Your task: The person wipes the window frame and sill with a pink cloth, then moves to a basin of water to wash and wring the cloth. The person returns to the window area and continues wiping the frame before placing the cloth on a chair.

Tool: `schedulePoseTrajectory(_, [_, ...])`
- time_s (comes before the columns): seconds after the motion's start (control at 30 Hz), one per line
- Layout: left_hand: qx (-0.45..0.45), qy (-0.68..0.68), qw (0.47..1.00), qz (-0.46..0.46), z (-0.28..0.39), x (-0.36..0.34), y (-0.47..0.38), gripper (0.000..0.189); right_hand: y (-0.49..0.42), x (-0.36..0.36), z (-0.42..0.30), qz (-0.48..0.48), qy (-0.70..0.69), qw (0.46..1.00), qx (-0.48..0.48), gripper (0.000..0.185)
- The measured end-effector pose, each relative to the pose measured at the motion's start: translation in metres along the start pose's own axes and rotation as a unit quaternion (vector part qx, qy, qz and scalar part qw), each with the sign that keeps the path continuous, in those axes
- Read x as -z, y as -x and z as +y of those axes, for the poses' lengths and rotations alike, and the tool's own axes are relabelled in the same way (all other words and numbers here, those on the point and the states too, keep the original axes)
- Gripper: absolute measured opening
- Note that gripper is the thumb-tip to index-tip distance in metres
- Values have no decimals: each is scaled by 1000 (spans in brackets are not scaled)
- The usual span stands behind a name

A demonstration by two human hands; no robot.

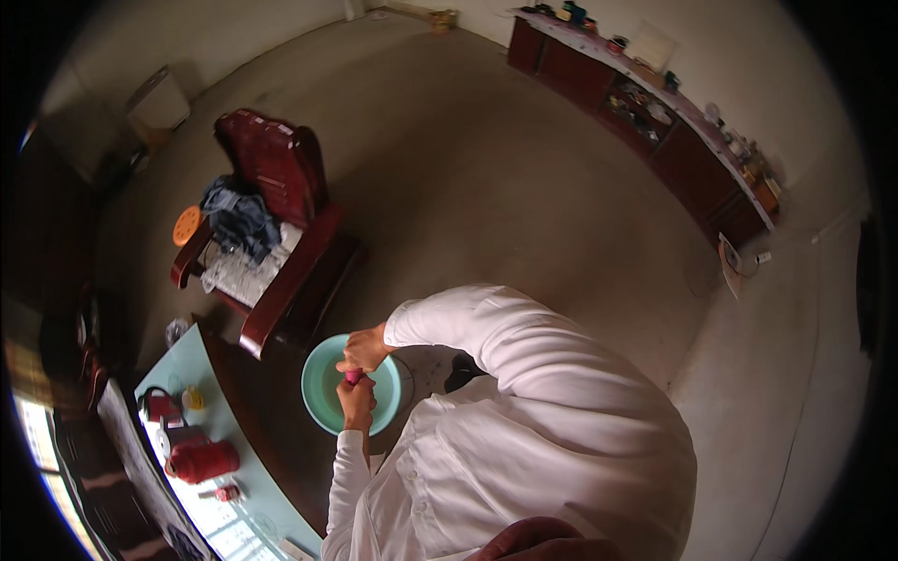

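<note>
A light green plastic basin [313, 393] stands on the floor in front of me, with what looks like water inside. Above it my right hand [367, 348] and my left hand [357, 403] are closed around a small bunched pink cloth [353, 376], one fist at each end. Only a short length of the cloth shows between the fists; my fingers hide the rest. Both arms wear white sleeves, and the right one bends in from the side.
Left of the basin is a glass-topped table [249, 463] bearing a red thermos flask [203, 461], a yellow cup [193, 398] and other vessels. A dark red wooden armchair [277, 158] with a dark blue garment [242, 217] stands beyond. A long, cluttered cabinet [575, 66] lines the far wall.
</note>
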State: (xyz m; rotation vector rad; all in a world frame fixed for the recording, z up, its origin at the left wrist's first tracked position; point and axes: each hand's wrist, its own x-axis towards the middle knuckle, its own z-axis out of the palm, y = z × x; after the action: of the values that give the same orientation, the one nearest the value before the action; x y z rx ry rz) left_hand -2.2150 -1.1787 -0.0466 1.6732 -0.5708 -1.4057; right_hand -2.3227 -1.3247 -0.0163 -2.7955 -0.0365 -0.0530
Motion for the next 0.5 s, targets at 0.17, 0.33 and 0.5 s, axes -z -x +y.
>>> schedulePoseTrajectory(0.17, [-147,-205,966,-55,0,-88,-61,15,101,-8,54,7,-120,979,-167,22])
schedulePoseTrajectory(0.33, [-314,-455,826,-111,39,-183,-92,55,211,-12,62,170,-308,872,-341,36])
schedulePoseTrajectory(0.5, [-501,-547,620,-256,120,-295,-104,54,330,18,59,285,-409,747,-439,40])
